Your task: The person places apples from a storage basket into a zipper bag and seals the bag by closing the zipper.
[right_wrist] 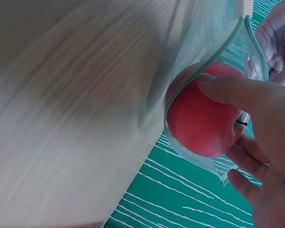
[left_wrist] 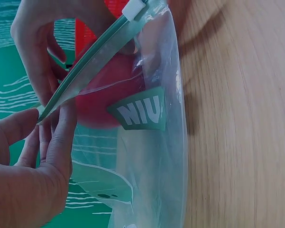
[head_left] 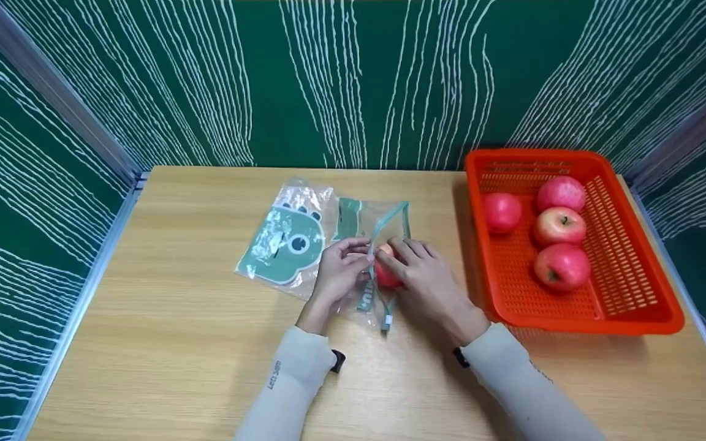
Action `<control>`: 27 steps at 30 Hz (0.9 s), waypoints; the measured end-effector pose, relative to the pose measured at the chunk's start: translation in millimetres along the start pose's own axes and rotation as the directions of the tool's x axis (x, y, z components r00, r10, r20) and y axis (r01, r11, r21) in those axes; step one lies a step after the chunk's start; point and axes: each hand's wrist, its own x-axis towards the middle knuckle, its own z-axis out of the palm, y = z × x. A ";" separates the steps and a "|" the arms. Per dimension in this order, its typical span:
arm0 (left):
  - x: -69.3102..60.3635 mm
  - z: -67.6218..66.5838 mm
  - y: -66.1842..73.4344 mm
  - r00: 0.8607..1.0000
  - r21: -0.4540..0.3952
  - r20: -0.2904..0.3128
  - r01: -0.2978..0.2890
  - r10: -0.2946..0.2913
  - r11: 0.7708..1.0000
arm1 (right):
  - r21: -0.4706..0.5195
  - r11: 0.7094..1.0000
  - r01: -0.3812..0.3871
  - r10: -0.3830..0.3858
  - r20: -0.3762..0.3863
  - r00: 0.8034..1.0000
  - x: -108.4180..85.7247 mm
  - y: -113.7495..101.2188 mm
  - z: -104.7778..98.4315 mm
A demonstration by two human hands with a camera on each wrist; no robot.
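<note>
Five apples (head_left: 562, 267), two bags (head_left: 285, 248), one basket (head_left: 573, 322)

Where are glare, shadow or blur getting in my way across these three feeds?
Head view: white glare on the flat bag, and a dark shadow along the left side of the red basket; left wrist view: dim, with the apple hazy through the slider bag; right wrist view: tabletop grain soft and smeared, the apple clearer.

The zip bag (left_wrist: 137, 114) is glossy plastic, the apple (right_wrist: 203, 122) smooth, the table (head_left: 175, 294) wood-grained.
</note>
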 end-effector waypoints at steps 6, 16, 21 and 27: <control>-2.0 -0.2 1.6 1.000 0.008 -0.009 0.004 -0.004 1.000 | -0.013 1.000 0.004 -0.004 0.017 1.000 2.7 -1.0 3.1; -4.6 -1.5 3.3 1.000 -0.003 -0.015 -0.016 0.016 1.000 | 0.070 0.997 -0.033 0.030 0.049 0.998 10.6 -2.3 10.4; -5.4 -0.9 5.3 1.000 -0.003 -0.020 -0.012 0.011 1.000 | 0.074 0.997 -0.025 0.022 0.042 0.999 14.3 -1.6 14.2; -4.6 -1.0 4.0 0.998 0.033 -0.029 -0.051 0.052 0.998 | 0.087 0.996 0.003 -0.006 0.043 0.999 17.8 -0.5 16.7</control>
